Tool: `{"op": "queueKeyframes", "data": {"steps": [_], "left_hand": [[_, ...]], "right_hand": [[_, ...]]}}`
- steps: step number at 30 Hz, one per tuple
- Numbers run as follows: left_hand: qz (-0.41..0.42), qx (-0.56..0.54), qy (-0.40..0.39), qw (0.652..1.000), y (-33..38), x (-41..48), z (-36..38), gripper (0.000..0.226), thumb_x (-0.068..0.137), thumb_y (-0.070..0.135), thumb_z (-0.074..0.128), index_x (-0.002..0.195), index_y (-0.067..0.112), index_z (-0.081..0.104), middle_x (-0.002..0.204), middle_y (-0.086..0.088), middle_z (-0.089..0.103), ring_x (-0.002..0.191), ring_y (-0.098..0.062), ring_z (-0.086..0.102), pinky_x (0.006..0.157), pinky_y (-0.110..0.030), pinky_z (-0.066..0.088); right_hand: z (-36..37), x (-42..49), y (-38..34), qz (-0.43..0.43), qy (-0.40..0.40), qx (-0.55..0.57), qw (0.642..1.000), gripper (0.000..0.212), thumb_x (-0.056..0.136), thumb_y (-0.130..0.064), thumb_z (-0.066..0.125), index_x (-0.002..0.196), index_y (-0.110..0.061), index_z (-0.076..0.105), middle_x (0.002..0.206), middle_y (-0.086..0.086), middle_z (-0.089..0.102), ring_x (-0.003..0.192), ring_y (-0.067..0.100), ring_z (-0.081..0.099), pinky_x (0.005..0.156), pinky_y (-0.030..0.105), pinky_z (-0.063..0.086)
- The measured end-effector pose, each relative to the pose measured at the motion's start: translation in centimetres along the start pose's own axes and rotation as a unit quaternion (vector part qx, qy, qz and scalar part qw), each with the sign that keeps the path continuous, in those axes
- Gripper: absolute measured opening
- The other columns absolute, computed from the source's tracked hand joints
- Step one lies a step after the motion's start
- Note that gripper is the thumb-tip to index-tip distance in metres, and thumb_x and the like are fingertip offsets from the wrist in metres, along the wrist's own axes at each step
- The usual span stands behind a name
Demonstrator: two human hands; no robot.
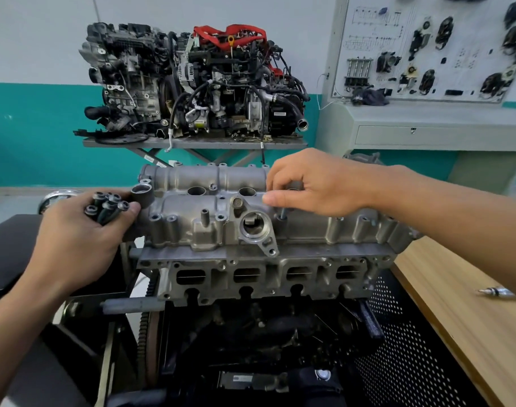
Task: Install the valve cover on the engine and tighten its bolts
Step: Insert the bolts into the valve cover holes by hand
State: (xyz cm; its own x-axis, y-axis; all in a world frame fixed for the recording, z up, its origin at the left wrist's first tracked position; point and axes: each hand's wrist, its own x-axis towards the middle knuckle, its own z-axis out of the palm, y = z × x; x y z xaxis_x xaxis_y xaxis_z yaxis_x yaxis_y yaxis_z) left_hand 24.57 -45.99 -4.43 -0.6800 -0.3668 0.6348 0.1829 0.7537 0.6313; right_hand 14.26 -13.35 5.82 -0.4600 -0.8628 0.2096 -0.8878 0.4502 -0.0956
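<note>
Grey cast-aluminium valve cover point(209, 221) on engine point(251, 277).
Right hand point(324, 183) fingers pinch dark steel bolt point(282, 214) upright in cover hole; left hand point(77, 239) fingers clamped round bundle of black bolts point(108, 207).

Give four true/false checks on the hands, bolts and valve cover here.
1. The left hand holds a bunch of bolts. True.
2. The right hand holds a wrench. False: it pinches a single bolt standing in a hole of the valve cover.
3. The valve cover sits on the engine. True.
4. A small metal tool lies on the valve cover. False: it lies on the wooden bench to the right.
</note>
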Motion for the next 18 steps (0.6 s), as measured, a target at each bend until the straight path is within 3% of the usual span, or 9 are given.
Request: {"op": "queueKeyframes", "data": {"steps": [2, 4, 7, 10, 15, 18], "left_hand": [[0.002, 0.011, -0.023, 1.0, 0.2, 0.2, -0.3, 0.012, 0.09, 0.029, 0.074, 0.086, 0.04, 0.071, 0.058, 0.026, 0.067, 0.063, 0.02, 0.06, 0.058, 0.004, 0.04], [0.001, 0.017, -0.037, 0.999, 0.8, 0.4, -0.6, 0.005, 0.09, 0.026, 0.074, 0.089, 0.031, 0.072, 0.057, 0.032, 0.065, 0.056, 0.017, 0.059, 0.051, 0.002, 0.04], [0.011, 0.024, -0.045, 0.999, 1.1, 0.5, -0.7, 0.002, 0.09, 0.023, 0.074, 0.091, 0.022, 0.075, 0.054, 0.025, 0.066, 0.054, 0.015, 0.06, 0.049, -0.002, 0.04], [0.015, 0.017, -0.046, 0.999, 1.2, 0.2, -0.8, 0.004, 0.091, 0.023, 0.074, 0.088, 0.025, 0.073, 0.053, 0.026, 0.065, 0.052, 0.012, 0.061, 0.047, -0.004, 0.041], [0.019, 0.013, -0.038, 0.999, 1.2, 0.3, -0.8, 0.018, 0.09, 0.026, 0.075, 0.077, 0.037, 0.068, 0.058, 0.017, 0.067, 0.061, 0.008, 0.065, 0.054, -0.006, 0.043], [0.015, 0.013, -0.037, 0.999, 1.3, 0.4, -0.9, 0.019, 0.089, 0.025, 0.076, 0.076, 0.037, 0.068, 0.067, 0.017, 0.07, 0.066, 0.002, 0.066, 0.056, -0.009, 0.044]], "right_hand": [[-1.0, -0.1, 0.1, 0.022, -0.025, 0.051, 0.998, 0.024, 0.092, -0.042, 0.064, 0.101, -0.022, 0.073, 0.096, -0.012, 0.07, 0.091, 0.005, 0.066, 0.085, 0.034, 0.053], [-1.9, -0.2, 0.1, 0.032, -0.068, 0.075, 0.994, 0.02, 0.088, -0.033, 0.072, 0.106, -0.025, 0.074, 0.096, -0.016, 0.073, 0.092, 0.005, 0.068, 0.087, 0.033, 0.055], [-1.9, 0.0, 0.1, 0.039, -0.089, 0.067, 0.993, 0.011, 0.088, -0.027, 0.073, 0.097, -0.026, 0.078, 0.092, -0.015, 0.075, 0.088, 0.009, 0.071, 0.088, 0.04, 0.054], [-1.2, 0.4, 0.0, 0.052, -0.065, 0.059, 0.995, 0.006, 0.088, -0.029, 0.073, 0.086, -0.025, 0.077, 0.087, -0.009, 0.075, 0.085, 0.008, 0.07, 0.086, 0.039, 0.054], [0.4, -0.2, -0.5, 0.019, 0.009, 0.014, 1.0, 0.034, 0.093, -0.037, 0.064, 0.062, -0.026, 0.055, 0.077, 0.003, 0.067, 0.072, 0.019, 0.062, 0.073, 0.042, 0.051], [0.2, -0.5, -0.5, 0.022, 0.032, 0.029, 0.999, 0.049, 0.094, -0.051, 0.052, 0.069, -0.01, 0.063, 0.074, 0.008, 0.062, 0.07, 0.024, 0.059, 0.071, 0.042, 0.049]]}}
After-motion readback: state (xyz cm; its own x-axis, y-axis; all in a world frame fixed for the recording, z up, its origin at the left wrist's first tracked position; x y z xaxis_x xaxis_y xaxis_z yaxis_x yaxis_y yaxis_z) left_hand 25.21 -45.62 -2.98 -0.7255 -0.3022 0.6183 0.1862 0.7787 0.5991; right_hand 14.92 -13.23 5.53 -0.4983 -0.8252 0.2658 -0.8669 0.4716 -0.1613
